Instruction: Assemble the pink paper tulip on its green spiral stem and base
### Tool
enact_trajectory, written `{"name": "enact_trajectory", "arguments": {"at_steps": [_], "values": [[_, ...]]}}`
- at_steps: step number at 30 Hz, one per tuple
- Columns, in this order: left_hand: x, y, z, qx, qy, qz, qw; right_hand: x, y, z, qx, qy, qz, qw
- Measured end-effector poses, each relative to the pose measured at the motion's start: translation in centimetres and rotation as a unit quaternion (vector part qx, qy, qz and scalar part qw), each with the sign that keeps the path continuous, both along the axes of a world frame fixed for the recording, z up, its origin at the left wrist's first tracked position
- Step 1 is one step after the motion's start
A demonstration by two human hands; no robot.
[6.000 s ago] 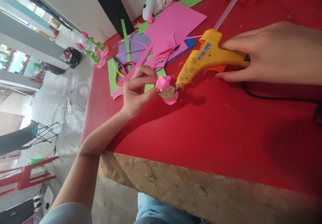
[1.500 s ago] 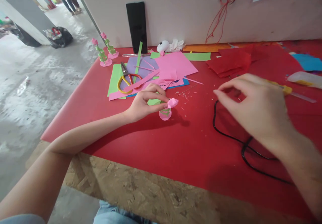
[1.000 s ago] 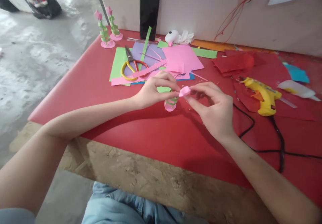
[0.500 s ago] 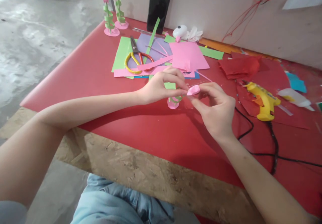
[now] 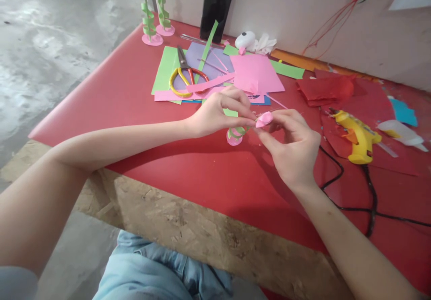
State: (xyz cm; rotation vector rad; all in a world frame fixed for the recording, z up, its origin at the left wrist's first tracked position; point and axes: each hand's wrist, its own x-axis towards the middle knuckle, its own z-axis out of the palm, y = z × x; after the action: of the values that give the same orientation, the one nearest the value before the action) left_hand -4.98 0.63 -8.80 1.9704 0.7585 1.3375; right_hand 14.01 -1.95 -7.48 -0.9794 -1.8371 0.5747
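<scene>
Between my two hands is a paper flower, with a folded pink bud [image 5: 264, 119], a curled green strip along its stem and a round pink base [image 5: 234, 137]. My right hand [image 5: 293, 145] pinches the bud from the right with thumb and forefinger. From the left, my left hand [image 5: 224, 111] has thumb and fingertips closed on the stem just below the bud. The fingers partly hide the stem. The flower leans, its base low and to the left of the bud.
Scissors [image 5: 188, 73] lie on coloured paper sheets [image 5: 257, 73] beyond my hands. Two finished-looking paper flowers [image 5: 148, 17] stand at the far left corner. At right are a yellow glue gun [image 5: 358, 136] with its black cord, a glue bottle [image 5: 400, 131] and red paper [image 5: 325, 91].
The view has shifted slightly, so the things on the table appear a little farther right. Both hands keep their hold on the paper flower, whose bud is turned a little.
</scene>
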Motion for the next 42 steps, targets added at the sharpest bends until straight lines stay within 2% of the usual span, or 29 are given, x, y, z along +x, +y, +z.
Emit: {"name": "enact_trajectory", "arguments": {"at_steps": [5, 10, 21, 28, 33, 42], "values": [[-0.1, 0.1, 0.1, 0.006, 0.017, 0.006, 1.000, -0.1, 0.1, -0.1, 0.003, 0.013, 0.000, 1.000], [0.0, 0.0, 0.2, -0.019, 0.027, 0.016, 0.999, 0.0, 0.3, -0.4, -0.005, 0.015, 0.004, 1.000], [0.0, -0.1, 0.5, -0.040, 0.035, 0.026, 0.998, 0.2, 1.7, -0.9, -0.073, 0.102, 0.104, 0.987], [0.2, -0.1, 0.5, -0.047, 0.030, 0.039, 0.998, 0.2, 1.9, -0.8, -0.081, 0.104, 0.105, 0.986], [0.1, -0.1, 0.5, -0.051, 0.039, 0.043, 0.997, 0.4, 2.0, -0.6, -0.082, 0.071, 0.099, 0.989], [0.1, -0.2, 0.8, -0.047, 0.055, 0.040, 0.997, 1.0, 2.8, 0.0, -0.053, 0.028, 0.150, 0.987]]}}
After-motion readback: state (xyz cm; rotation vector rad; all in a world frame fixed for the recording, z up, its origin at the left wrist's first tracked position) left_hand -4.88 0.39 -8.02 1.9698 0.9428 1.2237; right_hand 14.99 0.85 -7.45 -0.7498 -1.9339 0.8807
